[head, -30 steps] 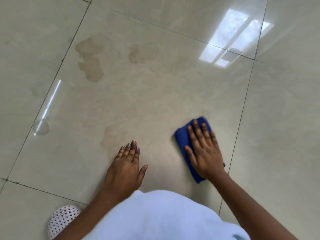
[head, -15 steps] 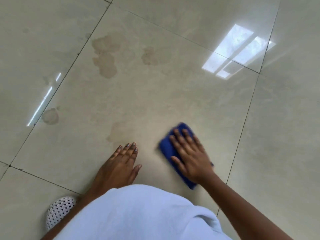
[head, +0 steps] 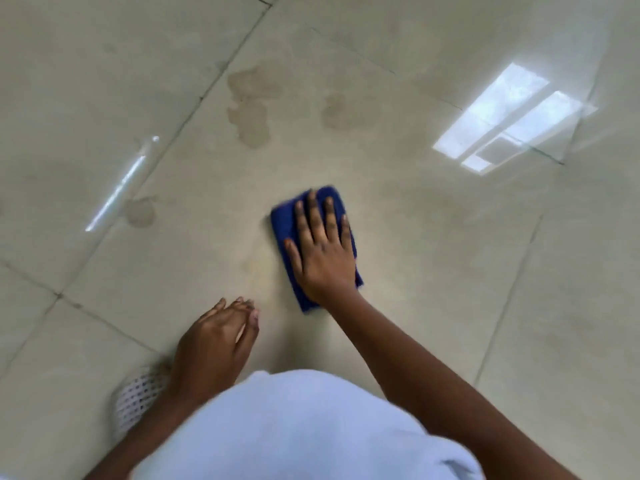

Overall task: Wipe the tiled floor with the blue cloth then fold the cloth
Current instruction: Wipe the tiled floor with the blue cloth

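A folded blue cloth [head: 282,225] lies flat on the glossy beige tiled floor [head: 433,271] near the middle of the view. My right hand [head: 322,251] presses down on it with the fingers spread, covering most of the cloth. My left hand [head: 216,341] rests on the floor nearer to me and to the left, fingers together, holding nothing. Wet-looking stains [head: 249,112] mark the tile beyond the cloth, and a smaller one [head: 140,211] sits to the left.
Dark grout lines [head: 214,84] cross the floor. A window reflection [head: 509,119] shines at the upper right. A white perforated shoe [head: 138,400] shows by my left wrist, and my pale garment [head: 294,427] fills the bottom.
My right hand has slid the blue cloth forward and to the left, away from me. My left hand stays planted on the floor with its fingers drawn closer together.
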